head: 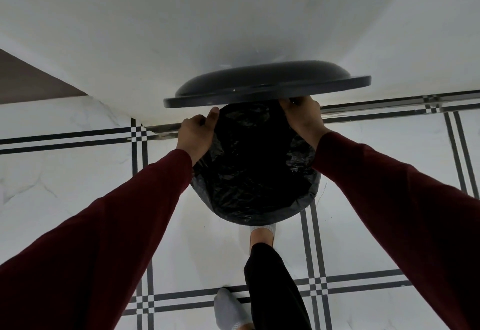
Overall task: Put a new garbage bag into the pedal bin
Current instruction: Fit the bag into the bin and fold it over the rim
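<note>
Both hands, left hand (195,135) and right hand (302,116), are gripping the garbage bag (249,174), finishing folding it over the pedal bin's rear rim (315,189)

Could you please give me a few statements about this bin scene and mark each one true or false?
1. The lid of the bin is raised. True.
2. The bag is white. False: it is black.
3. Both hands are at the far part of the rim, the left hand on the left side and the right hand on the right. True.
4. The bin stands on a wooden floor. False: the floor is pale tile with dark lines.
5. A foot is at the near base of the bin. True.
6. The sleeves are blue. False: they are dark red.
</note>
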Action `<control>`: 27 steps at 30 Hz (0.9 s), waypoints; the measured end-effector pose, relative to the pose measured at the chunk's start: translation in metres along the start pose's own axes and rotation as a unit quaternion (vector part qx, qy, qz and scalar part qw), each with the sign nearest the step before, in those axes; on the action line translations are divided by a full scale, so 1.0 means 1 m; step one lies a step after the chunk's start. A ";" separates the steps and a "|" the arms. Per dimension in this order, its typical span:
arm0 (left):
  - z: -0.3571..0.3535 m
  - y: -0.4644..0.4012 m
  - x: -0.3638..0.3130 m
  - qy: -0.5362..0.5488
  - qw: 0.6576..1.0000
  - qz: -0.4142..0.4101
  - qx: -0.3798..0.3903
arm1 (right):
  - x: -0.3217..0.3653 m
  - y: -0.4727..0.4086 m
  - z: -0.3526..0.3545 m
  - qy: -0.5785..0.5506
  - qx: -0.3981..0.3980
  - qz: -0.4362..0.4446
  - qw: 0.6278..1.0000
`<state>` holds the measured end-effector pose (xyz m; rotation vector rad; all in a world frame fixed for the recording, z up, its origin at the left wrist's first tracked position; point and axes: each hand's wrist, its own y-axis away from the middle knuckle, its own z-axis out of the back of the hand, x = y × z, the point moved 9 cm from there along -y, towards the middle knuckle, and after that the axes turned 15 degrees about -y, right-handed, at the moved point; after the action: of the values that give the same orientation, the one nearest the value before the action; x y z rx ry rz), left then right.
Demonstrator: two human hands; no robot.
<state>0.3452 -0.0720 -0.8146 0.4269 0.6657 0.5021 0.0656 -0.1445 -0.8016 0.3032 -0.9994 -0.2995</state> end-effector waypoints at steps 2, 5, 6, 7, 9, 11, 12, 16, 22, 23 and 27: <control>-0.001 0.000 0.002 0.002 1.000 -0.002 -0.002 | -0.001 0.002 -0.002 0.019 0.002 -0.012 1.000; -0.003 -0.001 0.003 0.006 1.000 0.002 0.008 | -0.005 0.004 -0.001 0.040 -0.001 -0.035 0.999; -0.003 -0.001 0.002 0.002 1.000 0.002 0.014 | -0.005 0.005 0.000 0.041 -0.003 -0.038 0.998; -0.004 -0.002 0.002 0.001 1.000 0.006 0.019 | -0.006 0.004 0.001 0.042 -0.007 -0.041 0.998; -0.006 -0.006 0.005 0.014 0.999 0.017 0.026 | -0.007 0.002 0.000 0.044 -0.004 -0.036 0.998; -0.005 -0.007 0.006 0.023 0.999 0.024 0.029 | -0.004 0.003 0.001 0.047 -0.002 -0.038 0.998; -0.003 -0.007 0.006 0.014 0.999 0.023 0.030 | -0.004 0.004 0.003 0.053 -0.002 -0.045 0.998; 0.002 -0.006 0.001 -0.025 0.999 0.012 0.030 | -0.008 0.012 0.014 0.071 -0.004 -0.044 0.996; 0.005 0.001 -0.007 -0.078 0.995 0.038 0.054 | -0.011 0.020 0.012 0.018 -0.022 -0.064 0.998; 0.006 0.001 -0.007 -0.067 0.996 0.040 0.046 | -0.012 0.018 0.011 0.009 -0.018 -0.073 0.997; 0.008 0.004 -0.002 -0.038 0.996 0.061 0.046 | -0.008 0.018 0.011 -0.001 0.009 -0.092 0.996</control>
<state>0.3476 -0.0716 -0.8062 0.5731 0.5927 0.5692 0.0539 -0.1258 -0.7957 0.4126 -0.9792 -0.4583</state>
